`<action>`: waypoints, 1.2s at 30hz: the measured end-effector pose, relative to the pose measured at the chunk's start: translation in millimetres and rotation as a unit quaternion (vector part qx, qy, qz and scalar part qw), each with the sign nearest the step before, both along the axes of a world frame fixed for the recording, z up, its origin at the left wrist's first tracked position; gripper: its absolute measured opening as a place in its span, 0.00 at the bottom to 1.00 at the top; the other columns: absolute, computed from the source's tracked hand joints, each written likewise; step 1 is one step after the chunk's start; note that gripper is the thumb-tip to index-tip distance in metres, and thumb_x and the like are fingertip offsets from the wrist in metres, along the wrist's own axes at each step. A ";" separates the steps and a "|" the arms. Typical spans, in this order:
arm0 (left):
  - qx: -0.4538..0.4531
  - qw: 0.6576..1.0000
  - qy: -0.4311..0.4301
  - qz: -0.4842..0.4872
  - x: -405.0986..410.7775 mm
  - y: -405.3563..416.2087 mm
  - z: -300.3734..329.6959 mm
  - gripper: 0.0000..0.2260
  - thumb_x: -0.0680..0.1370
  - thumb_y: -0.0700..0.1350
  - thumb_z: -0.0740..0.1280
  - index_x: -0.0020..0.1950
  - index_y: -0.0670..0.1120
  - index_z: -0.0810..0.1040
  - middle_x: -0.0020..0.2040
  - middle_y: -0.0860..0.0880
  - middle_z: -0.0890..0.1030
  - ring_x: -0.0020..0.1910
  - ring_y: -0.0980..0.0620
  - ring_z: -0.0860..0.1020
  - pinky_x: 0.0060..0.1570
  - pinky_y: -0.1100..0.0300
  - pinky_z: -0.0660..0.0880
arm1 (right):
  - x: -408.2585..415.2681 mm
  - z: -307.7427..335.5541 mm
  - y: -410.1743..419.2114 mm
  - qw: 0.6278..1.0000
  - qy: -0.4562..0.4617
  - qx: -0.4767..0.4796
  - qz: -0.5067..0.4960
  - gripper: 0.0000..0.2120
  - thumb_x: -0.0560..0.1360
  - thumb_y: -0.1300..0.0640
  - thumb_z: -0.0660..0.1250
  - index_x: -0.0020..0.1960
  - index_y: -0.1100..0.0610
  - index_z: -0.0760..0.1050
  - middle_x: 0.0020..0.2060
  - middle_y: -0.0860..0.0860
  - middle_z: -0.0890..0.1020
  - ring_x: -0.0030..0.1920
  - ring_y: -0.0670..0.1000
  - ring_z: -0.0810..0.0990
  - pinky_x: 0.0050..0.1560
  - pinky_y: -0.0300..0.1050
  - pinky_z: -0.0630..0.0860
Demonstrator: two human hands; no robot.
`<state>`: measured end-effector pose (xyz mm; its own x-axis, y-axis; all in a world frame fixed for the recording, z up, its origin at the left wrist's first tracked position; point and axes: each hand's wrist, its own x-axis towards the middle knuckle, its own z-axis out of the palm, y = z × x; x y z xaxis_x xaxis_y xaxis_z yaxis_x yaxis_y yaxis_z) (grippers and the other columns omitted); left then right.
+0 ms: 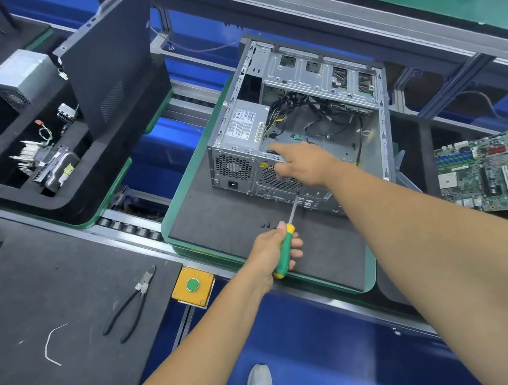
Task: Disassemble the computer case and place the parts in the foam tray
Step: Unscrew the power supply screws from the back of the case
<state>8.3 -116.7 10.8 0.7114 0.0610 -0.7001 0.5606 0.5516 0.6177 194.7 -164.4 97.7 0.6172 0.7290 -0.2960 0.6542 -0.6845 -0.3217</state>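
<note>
The open computer case (315,70) lies on a grey mat (217,215), with its power supply (245,124) and black cables still inside. My right hand (306,161) grips the top edge of the case's rear panel, one finger stretched along the rim beside the power supply. My left hand (268,253) grips a green-and-yellow screwdriver (288,235) whose tip touches the rear panel low down. Loose screws (265,225) lie on the mat near the shaft. The black foam tray (60,206) at the left holds another power supply, a drive and small parts.
A motherboard (489,174) lies at the right. A black side panel (108,66) leans upright behind the foam tray. Black-handled pliers (129,302) and a cut cable tie (50,342) lie on the near-left mat. A yellow box with a green button (192,285) sits on the conveyor rail.
</note>
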 end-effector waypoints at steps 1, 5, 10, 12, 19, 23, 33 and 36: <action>-0.013 1.000 0.007 0.007 0.5 0.0 0.6 0.19 0.85 0.56 0.60 0.54 0.42 0.80 0.35 0.53 0.83 0.29 0.56 0.76 0.28 0.63 0.72 | -0.1 -0.2 -0.3 1.000 0.001 0.002 0.001 0.10 0.77 0.52 0.61 0.58 0.48 0.69 0.44 0.56 0.84 0.43 0.58 0.80 0.45 0.51 0.77; -0.122 0.991 0.025 0.046 1.2 -2.8 2.1 0.20 0.85 0.57 0.60 0.55 0.41 0.79 0.32 0.51 0.77 0.25 0.57 0.69 0.22 0.66 0.65 | -0.3 0.1 -0.2 1.000 -0.001 0.004 0.001 0.08 0.77 0.53 0.61 0.56 0.49 0.69 0.44 0.56 0.84 0.44 0.59 0.79 0.45 0.51 0.76; -0.029 0.996 0.002 0.083 -0.4 -10.7 -3.6 0.22 0.73 0.52 0.79 0.55 0.45 0.71 0.46 0.47 0.78 0.31 0.56 0.75 0.24 0.63 0.68 | 0.1 0.1 0.3 1.000 -0.002 -0.004 0.004 0.09 0.76 0.52 0.61 0.56 0.51 0.69 0.44 0.56 0.85 0.44 0.60 0.80 0.47 0.53 0.78; 0.027 0.994 -0.010 0.102 -2.1 -12.4 -5.6 0.20 0.72 0.48 0.81 0.52 0.44 0.72 0.44 0.47 0.80 0.32 0.56 0.79 0.27 0.61 0.74 | 0.3 -0.4 0.2 1.000 -0.001 -0.002 0.003 0.08 0.76 0.52 0.61 0.55 0.50 0.68 0.44 0.56 0.85 0.44 0.59 0.80 0.47 0.52 0.78; 0.077 0.995 -0.051 0.042 -3.1 -11.0 -5.6 0.13 0.82 0.50 0.70 0.49 0.43 0.70 0.47 0.44 0.79 0.46 0.48 0.87 0.37 0.54 0.79 | 2.3 -0.8 0.2 1.000 0.005 -0.008 0.003 0.08 0.75 0.51 0.61 0.54 0.49 0.68 0.44 0.54 0.84 0.43 0.59 0.79 0.45 0.51 0.76; 0.018 0.999 -0.028 0.026 -3.5 -7.8 -4.6 0.16 0.85 0.55 0.62 0.55 0.42 0.79 0.42 0.48 0.83 0.48 0.50 0.87 0.38 0.57 0.79 | 2.8 -2.0 0.9 1.000 0.007 -0.006 0.004 0.08 0.74 0.50 0.62 0.53 0.49 0.68 0.41 0.54 0.82 0.41 0.57 0.78 0.37 0.48 0.69; -0.024 0.997 -0.004 0.068 3.0 -17.5 1.3 0.24 0.73 0.47 0.79 0.61 0.47 0.69 0.50 0.46 0.78 0.32 0.56 0.77 0.24 0.62 0.68 | 3.7 -2.3 0.6 1.000 0.008 0.005 0.005 0.06 0.75 0.51 0.63 0.51 0.48 0.67 0.40 0.54 0.81 0.41 0.57 0.78 0.36 0.48 0.66; 0.036 0.995 -0.015 0.095 1.2 -21.1 -6.4 0.19 0.74 0.47 0.79 0.53 0.45 0.71 0.45 0.47 0.81 0.32 0.57 0.81 0.28 0.61 0.76 | 3.4 -2.2 0.1 1.000 0.009 0.005 0.003 0.07 0.76 0.51 0.63 0.51 0.47 0.66 0.37 0.52 0.79 0.39 0.55 0.76 0.34 0.47 0.64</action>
